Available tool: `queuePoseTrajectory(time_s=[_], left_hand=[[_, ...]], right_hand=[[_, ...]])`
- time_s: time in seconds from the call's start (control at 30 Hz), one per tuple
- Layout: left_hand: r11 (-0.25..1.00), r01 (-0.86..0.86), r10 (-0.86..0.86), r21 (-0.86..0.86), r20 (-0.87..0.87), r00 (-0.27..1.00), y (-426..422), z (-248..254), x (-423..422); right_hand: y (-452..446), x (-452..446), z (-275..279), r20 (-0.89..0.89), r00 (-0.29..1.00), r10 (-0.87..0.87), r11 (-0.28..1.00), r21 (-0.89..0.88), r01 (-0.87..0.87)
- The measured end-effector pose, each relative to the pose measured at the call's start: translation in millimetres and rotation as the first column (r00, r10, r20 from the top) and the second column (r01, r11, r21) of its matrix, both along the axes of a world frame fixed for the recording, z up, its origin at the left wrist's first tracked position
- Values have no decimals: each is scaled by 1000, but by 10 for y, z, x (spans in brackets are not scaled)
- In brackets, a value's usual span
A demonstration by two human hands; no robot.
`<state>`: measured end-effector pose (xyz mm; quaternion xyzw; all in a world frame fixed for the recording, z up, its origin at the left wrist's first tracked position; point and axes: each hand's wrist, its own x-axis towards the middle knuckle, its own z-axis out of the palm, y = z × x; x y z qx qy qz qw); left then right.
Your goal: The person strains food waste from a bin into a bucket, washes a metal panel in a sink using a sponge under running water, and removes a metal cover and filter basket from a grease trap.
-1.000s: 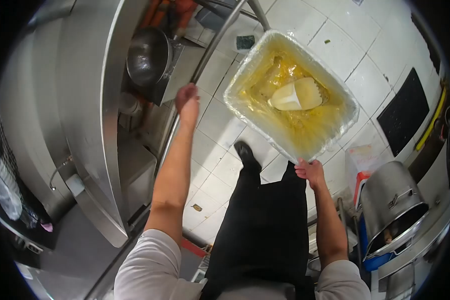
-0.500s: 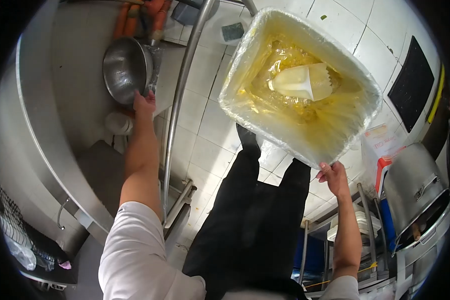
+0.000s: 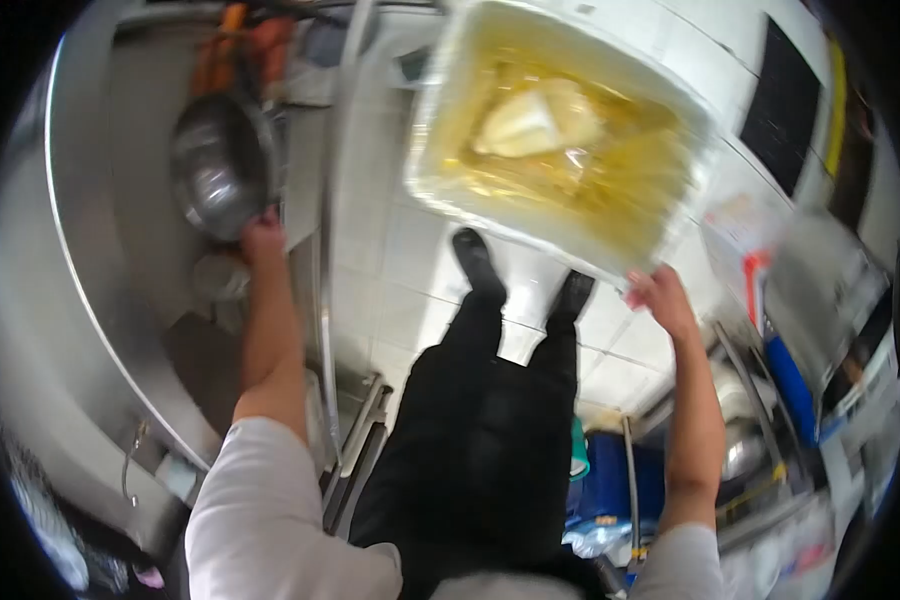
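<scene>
My left hand point(image 3: 262, 238) is closed on the near rim of a round metal bowl point(image 3: 220, 165), which is tilted with its hollow side showing. The bowl is over a grey surface at the left. My right hand point(image 3: 660, 297) pinches the near right corner of a bin point(image 3: 440, 195) lined with clear plastic. Yellowish stains or liquid coat the liner inside. A pale, cut-looking plastic container point(image 3: 520, 125) lies on its side in the bin, blurred by motion.
A metal rail point(image 3: 332, 250) runs between bowl and bin. A black mat point(image 3: 782, 105) lies on the white tiled floor. At right are a red-and-white box point(image 3: 745, 240) and a large metal pot point(image 3: 820, 280). Blurred orange objects point(image 3: 240, 55) stand behind the bowl.
The whole view has shifted and blurred, with bin and mat now higher and farther left in it. The bowl appears lower and farther left. Both hands keep their holds.
</scene>
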<state>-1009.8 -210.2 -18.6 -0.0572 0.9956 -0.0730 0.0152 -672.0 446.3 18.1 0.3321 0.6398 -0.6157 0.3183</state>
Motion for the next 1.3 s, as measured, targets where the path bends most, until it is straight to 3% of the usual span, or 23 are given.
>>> queuePoseTrajectory(time_s=[0.03, 0.07, 0.13, 0.2, 0.27, 0.33, 0.4, 0.53, 0.63, 0.73, 0.77, 0.8, 0.83, 0.87, 0.9, 0.93, 0.97, 1.0, 1.03, 1.1, 1.2, 1.3], left_hand=[[994, 91, -100, -55, -188, 977, 50, 19, 94], [989, 147, -144, 2, -179, 973, 64, 20, 97], [931, 166, -158, 324, -50, 986, 202, -17, 74], [728, 10, -79, 686, 69, 995, 470, -12, 138], [509, -135, -35, 850, 177, 984, 596, 274, 260], [344, -226, -48, 911, 257, 965, 571, 591, 429], [190, -347, -61, 918, 364, 929, 635, 882, 701], [-334, -699, 104, 632, 762, 639, 957, 1321, 1266], [-19, -684, 221, 729, 670, 708, 1511, 1860, 1985], [224, -674, 146, 704, 660, 737, 1817, 2231, 2397], [317, -652, 126, 689, 651, 749, 2125, 2481, 2678], [262, -584, -22, 768, 610, 792, 2699, 2804, 3023], [401, -635, -42, 661, 705, 708, 2948, 2945, 3113], [464, -596, -69, 655, 698, 713, 3249, 3073, 3262], [498, -507, -119, 703, 634, 764, 3525, 3125, 3428], [684, -340, -207, 645, 619, 758, 3526, 3037, 3420], [739, -279, -260, 614, 641, 722, 3742, 3036, 3514], [717, -154, -428, 680, 603, 673, 3593, 2704, 3455], [738, -57, -490, 672, 592, 640, 3919, 2735, 3596], [750, -75, -531, 657, 665, 524, 4486, 2863, 3873], [721, -69, -601, 690, 671, 433, 4814, 2864, 4147], [669, 56, -703, 741, 608, 368, 5103, 2861, 4402]], right_hand=[[-24, -42, 50, -28, 997, 75, 995, 65, -73], [-33, -55, 89, -35, 995, 89, 993, 87, -86], [-3, 145, -305, -367, 813, 452, 876, 356, -326], [38, 77, -115, 26, 984, 175, 967, 184, -177], [43, 47, -55, 21, 1000, 12, 999, 29, -13], [-51, 116, -258, -14, 992, -129, 992, -13, 129], [-26, 175, -119, 65, 983, -170, 985, -7, 171], [-104, 622, 269, 92, 938, -335, 942, 53, 332], [-174, 1258, 371, 13, 937, -350, 932, 101, 347], [-260, 1873, 837, -64, 923, -380, 912, 142, 385], [-268, 2090, 1066, -73, 880, -470, 880, 39, 473], [-297, 2308, 1273, -74, 832, -549, 835, -75, 545], [-407, 2517, 1334, -97, 738, -668, 744, -83, 663], [-549, 2767, 1077, -104, 662, -743, 664, -239, 708], [-608, 2985, 1151, 44, 551, -834, 511, -317, 799], [-585, 3230, 1262, 126, 508, -852, 436, -366, 822], [-487, 3413, 1602, -1, 520, -854, 499, -283, 819], [-541, 3685, 1538, -30, 486, -874, 475, -265, 839], [-533, 3878, 1604, -47, 463, -885, 461, -219, 860], [-644, 4236, 1539, 0, 248, -969, 239, -256, 937], [-685, 4539, 1734, -77, 209, -975, 223, -269, 937], [-588, 4748, 1939, -132, 406, -904, 409, 2, 913]])
